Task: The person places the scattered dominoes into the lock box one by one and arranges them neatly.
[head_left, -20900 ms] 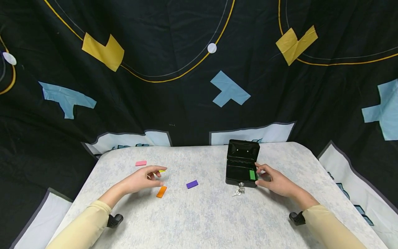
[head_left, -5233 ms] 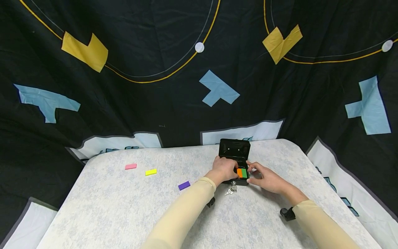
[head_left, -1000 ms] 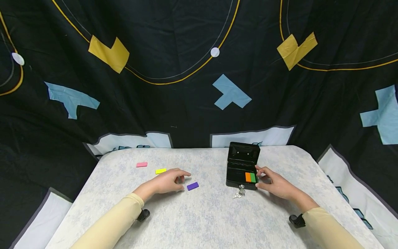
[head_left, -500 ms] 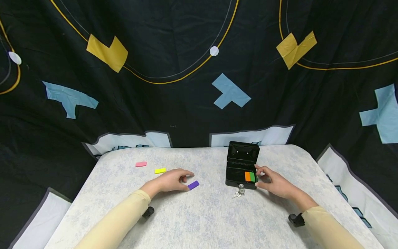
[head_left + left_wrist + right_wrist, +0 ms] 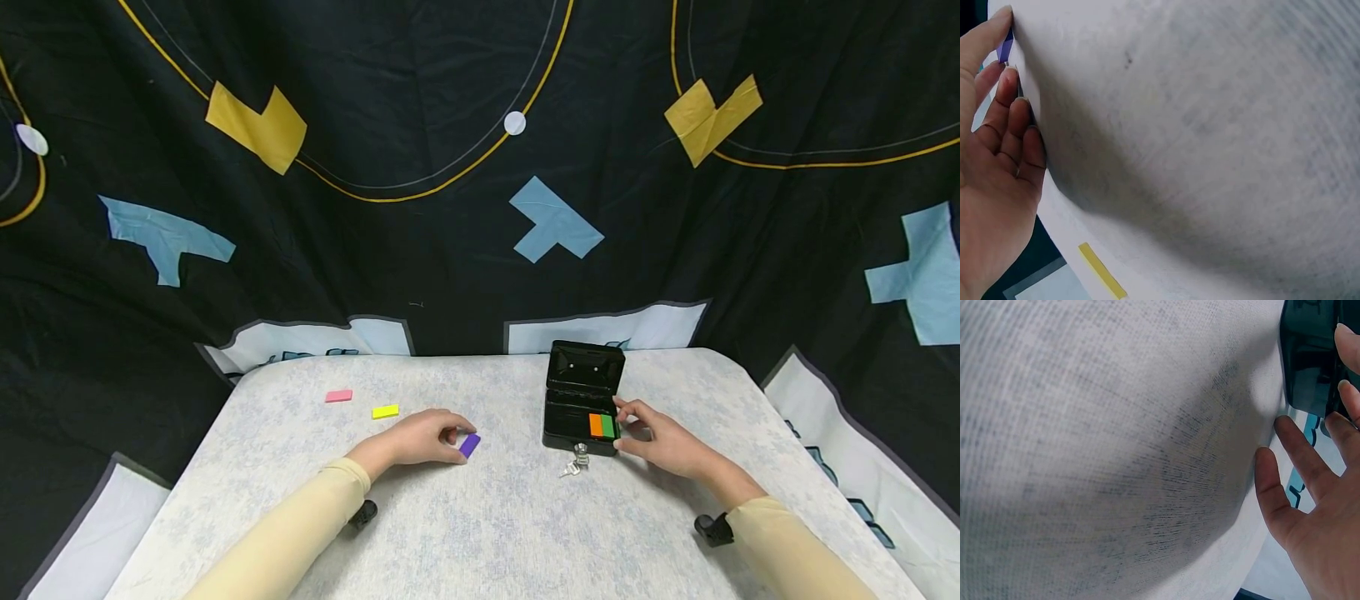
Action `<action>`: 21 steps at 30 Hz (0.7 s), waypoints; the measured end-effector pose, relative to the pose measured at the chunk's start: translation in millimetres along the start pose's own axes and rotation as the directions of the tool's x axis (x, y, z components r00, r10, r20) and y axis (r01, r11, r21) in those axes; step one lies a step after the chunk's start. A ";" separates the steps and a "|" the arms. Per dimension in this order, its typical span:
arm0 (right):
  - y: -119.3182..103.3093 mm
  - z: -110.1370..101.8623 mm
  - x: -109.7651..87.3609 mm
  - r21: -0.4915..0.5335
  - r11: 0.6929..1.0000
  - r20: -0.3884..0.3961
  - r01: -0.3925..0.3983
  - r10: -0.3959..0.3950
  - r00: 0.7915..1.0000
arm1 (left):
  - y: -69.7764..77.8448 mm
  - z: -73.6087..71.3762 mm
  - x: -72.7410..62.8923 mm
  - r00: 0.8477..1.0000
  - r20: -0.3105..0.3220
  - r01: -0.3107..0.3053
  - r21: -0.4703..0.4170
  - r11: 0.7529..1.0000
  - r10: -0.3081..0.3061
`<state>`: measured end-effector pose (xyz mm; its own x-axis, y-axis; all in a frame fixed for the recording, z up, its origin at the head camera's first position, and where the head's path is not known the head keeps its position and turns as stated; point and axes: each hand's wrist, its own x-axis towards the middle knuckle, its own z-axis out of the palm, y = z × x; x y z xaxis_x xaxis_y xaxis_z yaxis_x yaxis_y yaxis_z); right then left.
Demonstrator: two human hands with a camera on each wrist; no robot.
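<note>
My left hand [image 5: 423, 436] pinches a flat purple block [image 5: 470, 445] between thumb and index finger, low at the middle of the table. The left wrist view shows the purple block [image 5: 1004, 50] between those two tips, the other fingers loosely bent. A small black cash box [image 5: 566, 423] stands to the right with its lid up. Inside, an orange block [image 5: 596, 425] and a green block [image 5: 607, 426] lie side by side against the right wall. My right hand [image 5: 663, 437] rests thumb and index finger on the box's right side, its other fingers spread in the right wrist view.
A yellow block [image 5: 386, 412] and a pink block [image 5: 339, 396] lie on the left of the table. Keys [image 5: 571, 470] hang from the lock at the box's front. Behind the table hangs a dark patterned cloth [image 5: 450, 275].
The orange block, earlier on the table, now lies in the box beside the green one. My left hand has since moved to the purple block, pinched it and turned it slightly.
</note>
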<state>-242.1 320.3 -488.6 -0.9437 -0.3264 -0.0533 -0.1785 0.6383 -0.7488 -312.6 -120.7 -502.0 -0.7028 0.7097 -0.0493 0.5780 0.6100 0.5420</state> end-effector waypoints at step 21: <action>0.7 0.7 0.2 0.003 1.000 0.001 0.008 -0.008 1.000 | -3.0 0.3 -5.8 1.000 0.008 0.006 -0.098 0.995 -0.005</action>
<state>-242.2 320.3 -489.6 -0.9422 -0.3315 -0.0480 -0.1848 0.6340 -0.7509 -310.1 -126.5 -503.6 -0.7026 0.7091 -0.0588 0.5302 0.5768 0.6214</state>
